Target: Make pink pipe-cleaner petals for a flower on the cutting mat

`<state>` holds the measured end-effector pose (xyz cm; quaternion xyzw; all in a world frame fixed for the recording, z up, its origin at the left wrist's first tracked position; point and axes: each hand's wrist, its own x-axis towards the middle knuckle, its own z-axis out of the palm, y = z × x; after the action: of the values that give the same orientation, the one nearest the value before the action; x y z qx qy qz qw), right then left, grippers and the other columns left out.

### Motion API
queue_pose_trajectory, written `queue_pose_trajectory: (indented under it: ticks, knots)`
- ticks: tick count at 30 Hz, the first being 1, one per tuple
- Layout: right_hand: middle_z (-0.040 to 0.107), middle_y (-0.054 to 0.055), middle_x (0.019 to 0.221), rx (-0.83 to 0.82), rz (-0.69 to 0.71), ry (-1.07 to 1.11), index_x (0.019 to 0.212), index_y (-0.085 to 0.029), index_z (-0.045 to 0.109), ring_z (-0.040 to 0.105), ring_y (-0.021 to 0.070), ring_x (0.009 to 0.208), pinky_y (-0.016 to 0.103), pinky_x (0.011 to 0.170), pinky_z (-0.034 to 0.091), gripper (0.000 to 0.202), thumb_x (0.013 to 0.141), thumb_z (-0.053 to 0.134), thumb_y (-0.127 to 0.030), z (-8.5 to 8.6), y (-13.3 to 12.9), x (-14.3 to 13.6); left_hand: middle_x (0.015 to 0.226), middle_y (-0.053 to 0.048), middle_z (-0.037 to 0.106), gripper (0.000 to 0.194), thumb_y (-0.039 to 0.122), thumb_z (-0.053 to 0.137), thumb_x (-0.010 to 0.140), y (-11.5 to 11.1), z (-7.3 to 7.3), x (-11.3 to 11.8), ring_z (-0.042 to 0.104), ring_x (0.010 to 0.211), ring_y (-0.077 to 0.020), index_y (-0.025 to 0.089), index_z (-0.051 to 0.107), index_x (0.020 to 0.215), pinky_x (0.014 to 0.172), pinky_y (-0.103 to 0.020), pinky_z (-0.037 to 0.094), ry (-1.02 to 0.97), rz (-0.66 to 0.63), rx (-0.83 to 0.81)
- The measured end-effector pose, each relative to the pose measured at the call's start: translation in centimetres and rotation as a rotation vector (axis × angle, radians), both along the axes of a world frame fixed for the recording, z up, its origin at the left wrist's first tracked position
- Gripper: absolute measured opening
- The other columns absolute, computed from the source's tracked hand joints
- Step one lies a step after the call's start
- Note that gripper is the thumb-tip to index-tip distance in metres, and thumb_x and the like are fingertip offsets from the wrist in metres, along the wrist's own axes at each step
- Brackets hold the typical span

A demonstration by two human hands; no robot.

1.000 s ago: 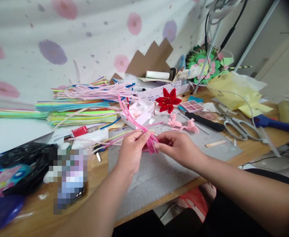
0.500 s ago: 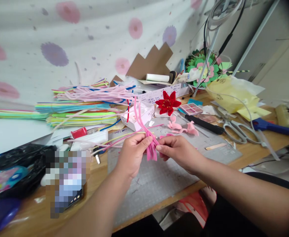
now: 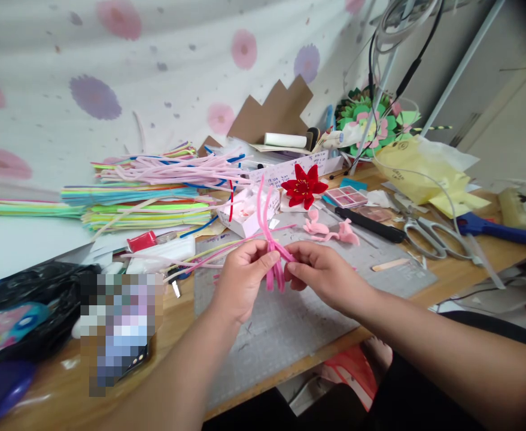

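Observation:
Several pink pipe cleaners (image 3: 270, 239) are gathered in a bent bunch above the grey cutting mat (image 3: 263, 359). My left hand (image 3: 240, 276) pinches the bunch at its middle between thumb and fingers. Two long ends rise above that grip, and looped parts hang below it. From the right, my right hand (image 3: 319, 267) is closed on a pink strand that slants out of the bunch. Behind the hands, a red pipe-cleaner flower (image 3: 304, 186) rests near a white box (image 3: 249, 211). Small pink shaped pieces (image 3: 330, 229) lie just beyond my right hand.
Bundles of coloured pipe cleaners (image 3: 155, 194) are piled at the back left. To the right lie a black-handled tool (image 3: 370, 225), scissors (image 3: 431, 238), a wooden stick (image 3: 391, 264) and a blue-handled tool (image 3: 496, 227). A phone-like item (image 3: 125, 335), partly pixelated, sits at left.
The two upright ends have swung to the right, and the strand at my right hand now slants across the bunch. Both hands stay nearly in place; the view has shifted slightly.

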<state>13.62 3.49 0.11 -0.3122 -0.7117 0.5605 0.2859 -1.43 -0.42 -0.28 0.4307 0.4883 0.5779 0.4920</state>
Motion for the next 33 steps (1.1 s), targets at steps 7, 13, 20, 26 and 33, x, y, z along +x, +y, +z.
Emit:
queue_pose_trajectory:
  ticks: [7,13,20,26,33]
  knots:
    - [0.045,-0.005,0.053,0.251,-0.087,-0.236,0.058,-0.017,0.047,0.041,0.0086,0.051,0.022,0.048,0.029,0.024,0.074,0.062,-0.026,0.3,0.0,-0.4,0.057,0.003,0.054,0.015,0.026,0.068,0.071,-0.2,0.3,0.4,0.045,0.051,-0.0071,0.014,0.060,0.066,0.046,-0.018,0.033,0.153,0.057,0.027]
    - [0.046,-0.004,0.055,0.195,-0.012,-0.227,0.060,-0.017,0.049,0.041,0.0086,0.052,0.022,0.048,0.028,0.021,0.078,0.056,-0.025,0.5,0.3,-0.3,0.065,0.001,0.059,0.015,0.028,0.066,0.073,-0.1,0.3,0.3,0.053,0.058,-0.0096,0.014,0.061,0.071,0.055,-0.021,0.043,0.045,-0.028,0.004]
    - [0.051,-0.001,0.063,0.303,0.065,-0.272,0.068,-0.015,0.056,0.045,0.0103,0.059,0.023,0.054,0.032,0.014,0.078,0.047,-0.014,0.5,0.7,0.3,0.062,0.002,0.057,0.013,0.026,0.066,0.074,-0.1,0.3,0.0,0.052,0.057,-0.0084,0.014,0.062,0.070,0.055,-0.020,0.043,0.056,-0.031,-0.003]
    - [0.057,0.000,0.067,0.294,0.091,-0.312,0.071,-0.016,0.056,0.050,0.0112,0.062,0.022,0.057,0.037,0.016,0.070,0.046,-0.004,0.2,0.6,0.4,0.064,0.001,0.059,0.012,0.025,0.065,0.075,0.0,0.3,0.2,0.052,0.059,-0.0082,0.014,0.064,0.071,0.058,-0.019,0.044,0.006,-0.047,0.020]
    - [0.057,-0.001,0.062,-0.102,0.197,-0.115,0.071,-0.016,0.052,0.055,0.0101,0.055,0.023,0.054,0.044,0.010,0.080,0.048,-0.015,-0.1,0.1,-0.3,0.068,0.001,0.061,0.012,0.026,0.067,0.074,-0.3,-0.2,1.3,0.052,0.055,-0.0085,0.015,0.063,0.075,0.051,-0.020,0.044,-0.170,0.037,0.026]
